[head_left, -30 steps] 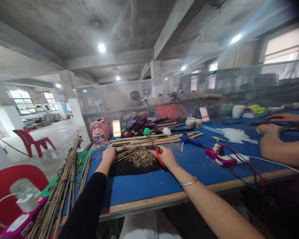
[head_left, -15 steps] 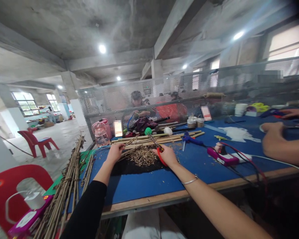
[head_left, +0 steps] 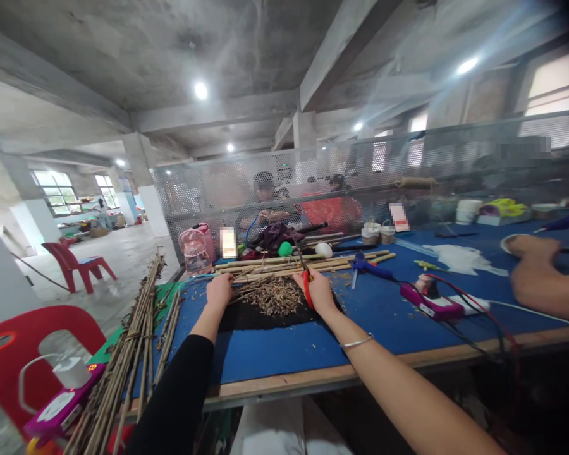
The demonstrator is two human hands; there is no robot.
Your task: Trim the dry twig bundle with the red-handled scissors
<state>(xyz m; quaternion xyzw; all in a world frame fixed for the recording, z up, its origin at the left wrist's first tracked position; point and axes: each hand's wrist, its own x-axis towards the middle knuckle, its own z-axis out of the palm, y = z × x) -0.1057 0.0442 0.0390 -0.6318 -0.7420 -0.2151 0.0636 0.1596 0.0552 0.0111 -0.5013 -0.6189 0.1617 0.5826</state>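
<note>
My right hand (head_left: 319, 292) is closed around red-handled scissors (head_left: 306, 285), whose blades point up and away over the sticks. Between my hands, a pile of short cut twig pieces (head_left: 279, 297) lies on a black cloth (head_left: 251, 321). My left hand (head_left: 219, 290) is closed at the pile's left edge, fingers pinching what looks like a thin twig, partly hidden by the hand. Longer thin twigs (head_left: 249, 289) lie beside it, across the pile's left side. Behind the pile, several pale sticks (head_left: 355, 260) are laid across the blue table (head_left: 265, 360).
Bundled long stalks (head_left: 133, 341) lean at the left by a red chair (head_left: 76, 322). On the right are a blue glue gun (head_left: 372, 268), a purple power strip (head_left: 429, 303) with cables, and a co-worker's arm (head_left: 545, 284). A perforated screen (head_left: 208, 202) stands behind.
The scissors have swung from pointing up-left to nearly straight away from me. My left hand has turned slightly. The view has shifted a little left, and one of the co-worker's hands has left it.
</note>
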